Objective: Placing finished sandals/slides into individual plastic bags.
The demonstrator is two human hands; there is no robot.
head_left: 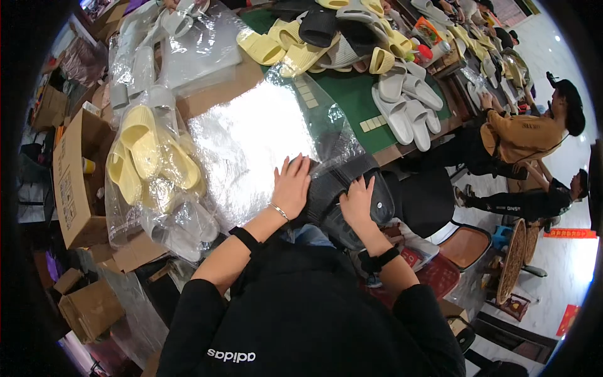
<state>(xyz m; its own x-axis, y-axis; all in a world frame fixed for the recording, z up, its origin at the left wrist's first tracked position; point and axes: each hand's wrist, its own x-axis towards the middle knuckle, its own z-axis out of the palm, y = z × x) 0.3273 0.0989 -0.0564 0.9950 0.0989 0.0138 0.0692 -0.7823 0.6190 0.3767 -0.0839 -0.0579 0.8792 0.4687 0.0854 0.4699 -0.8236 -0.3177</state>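
Observation:
A pair of black slide slippers (339, 177), partly overlapping, sits at the table's near edge in front of me. My right hand (357, 204) is on them with its fingers bent over the upper slipper's strap. My left hand (292, 188) reaches along their left side, fingers stretched out over the edge of a stack of clear plastic bags (245, 135). The bags shine with glare. Under my left palm, the contact with the slippers is hidden.
Bagged yellow slippers (139, 141) and grey ones lie left, beside an open cardboard box (78, 182). Loose yellow and black slippers (317, 28) are heaped at the back; grey slippers (402, 110) lie right on a green mat (352, 94). Co-workers (521, 135) are at the far right.

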